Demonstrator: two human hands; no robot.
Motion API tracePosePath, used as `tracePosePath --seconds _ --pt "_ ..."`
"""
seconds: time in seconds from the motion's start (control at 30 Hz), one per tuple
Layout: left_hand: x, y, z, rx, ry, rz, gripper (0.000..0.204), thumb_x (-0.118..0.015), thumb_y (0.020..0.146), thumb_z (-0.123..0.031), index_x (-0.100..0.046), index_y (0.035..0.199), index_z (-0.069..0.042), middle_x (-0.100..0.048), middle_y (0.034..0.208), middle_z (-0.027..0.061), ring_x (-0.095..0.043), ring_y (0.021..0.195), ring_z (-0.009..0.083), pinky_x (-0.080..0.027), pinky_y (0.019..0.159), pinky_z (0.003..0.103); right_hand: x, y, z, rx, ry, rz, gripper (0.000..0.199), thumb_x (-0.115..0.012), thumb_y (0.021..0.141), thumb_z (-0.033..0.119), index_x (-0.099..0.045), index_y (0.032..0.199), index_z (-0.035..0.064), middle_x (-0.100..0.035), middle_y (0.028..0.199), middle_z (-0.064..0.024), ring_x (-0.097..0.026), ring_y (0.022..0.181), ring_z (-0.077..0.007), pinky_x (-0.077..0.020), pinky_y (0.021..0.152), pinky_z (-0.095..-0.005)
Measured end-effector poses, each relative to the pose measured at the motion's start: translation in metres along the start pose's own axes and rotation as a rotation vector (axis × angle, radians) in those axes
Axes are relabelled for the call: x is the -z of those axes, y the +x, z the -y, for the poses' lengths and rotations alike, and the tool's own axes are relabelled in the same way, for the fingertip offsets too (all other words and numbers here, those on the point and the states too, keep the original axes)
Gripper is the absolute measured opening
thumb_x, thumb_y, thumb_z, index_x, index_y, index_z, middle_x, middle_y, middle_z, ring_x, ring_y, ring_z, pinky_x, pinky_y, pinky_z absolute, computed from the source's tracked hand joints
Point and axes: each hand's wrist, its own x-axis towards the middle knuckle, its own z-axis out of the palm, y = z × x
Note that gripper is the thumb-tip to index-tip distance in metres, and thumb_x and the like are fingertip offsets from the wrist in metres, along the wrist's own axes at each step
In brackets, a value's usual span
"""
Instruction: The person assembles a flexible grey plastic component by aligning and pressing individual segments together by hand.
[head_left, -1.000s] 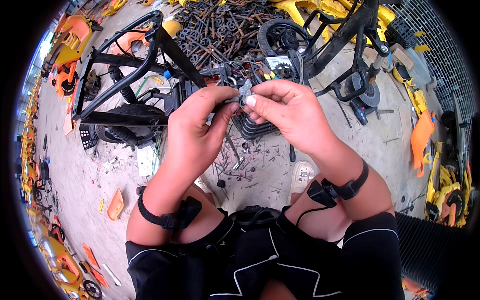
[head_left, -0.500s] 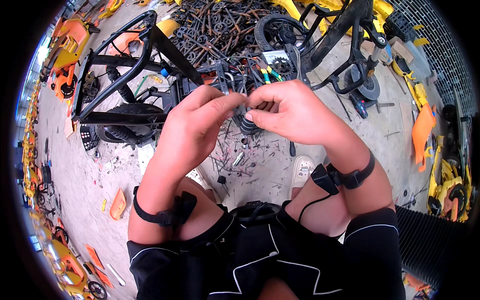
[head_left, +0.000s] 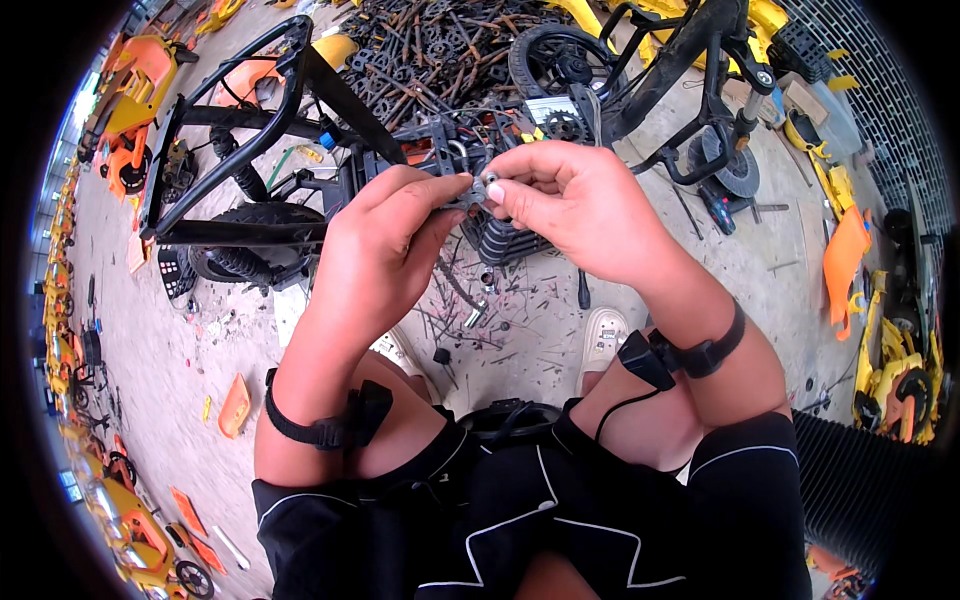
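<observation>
Head view: I see my left hand (head_left: 385, 250) and right hand (head_left: 575, 205) pinching a small grey metal part (head_left: 476, 192) between closed fingertips, above the black frame (head_left: 250, 140) and scattered screws (head_left: 470, 320) on the concrete floor (head_left: 180, 340).

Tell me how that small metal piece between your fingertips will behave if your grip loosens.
The small metal piece, pinched by left hand and right hand, looks stiff and light. It probably slips easily, being tiny, and might vanish among the scraps on the ground.
</observation>
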Motion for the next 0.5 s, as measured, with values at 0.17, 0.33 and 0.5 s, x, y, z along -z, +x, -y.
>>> tracePosePath --seconds 0.17,0.33,0.5 --pt "0.001 -0.001 0.002 -0.012 0.013 -0.035 0.03 -0.074 0.083 0.003 -0.071 0.112 -0.004 -0.067 0.096 0.0137 -0.068 0.082 0.0318 -0.055 0.071 0.037 -0.012 -0.004 -0.001 0.137 -0.074 -0.107 0.027 -0.069 0.095 0.012 -0.07 0.118 -0.0018 -0.074 0.092 -0.0101 -0.069 0.079 -0.0117 -0.0563 0.072 -0.0284" --pt "0.001 -0.002 0.002 0.018 0.031 -0.075 0.03 -0.076 0.082 0.003 -0.073 0.112 -0.003 -0.07 0.096 0.0115 -0.069 0.082 0.0237 -0.055 0.072 0.031 -0.021 -0.009 0.005 0.268 -0.194 -0.14 0.028 -0.07 0.095 0.012 -0.069 0.119 -0.0025 -0.072 0.091 -0.0117 -0.068 0.075 -0.0112 -0.0554 0.069 -0.0273" --pt "-0.001 -0.005 0.003 0.007 0.015 -0.088 0.029 -0.074 0.084 0.003 -0.072 0.112 -0.005 -0.068 0.097 0.013 -0.069 0.084 0.03 -0.056 0.073 0.036 -0.017 -0.004 0.004 0.012 0.049 -0.052 0.024 -0.071 0.096 0.01 -0.069 0.117 -0.0019 -0.07 0.093 -0.0027 -0.063 0.081 -0.0086 -0.0533 0.073 -0.0239"
